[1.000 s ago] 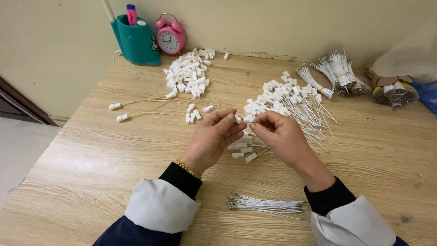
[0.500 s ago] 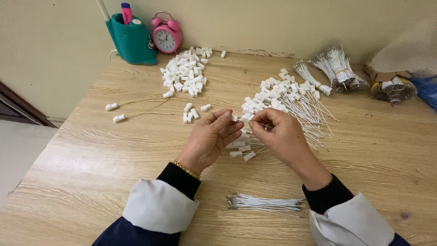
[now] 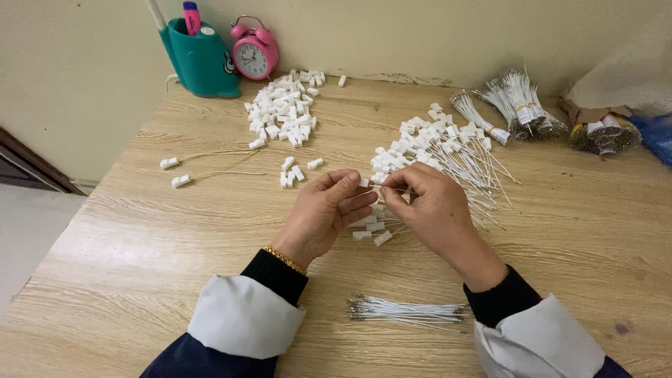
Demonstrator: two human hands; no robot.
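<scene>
Right at mid-surface, a small white connector (image 3: 365, 183) sits pinched in the left hand (image 3: 323, 213), thumb and forefinger closed tight on it. The right hand (image 3: 428, 208) meets it from the other side, its grip closed on a thin white wire (image 3: 393, 189) held level, tip aimed at the connector, so the two line up end to end. Both hands hover just off the wood, close together, which looks like the steadiest way to handle parts this small.

Beneath the hands lie a few loose connectors (image 3: 372, 231). Just beyond the right hand, toward the far edge, spreads a heap of wired pieces (image 3: 437, 143), wires fanned toward the right edge. A pile of bare connectors (image 3: 283, 112) sits farther left, within the left hand's reach. Near the close edge, a neat bundle of wires (image 3: 406, 310) lies between the sleeves. Two wired pieces (image 3: 175, 171) rest apart toward the left edge. Far left corner: a teal holder (image 3: 201, 63) and a pink clock (image 3: 254, 54). Far right corner: tied bundles (image 3: 514, 101).
</scene>
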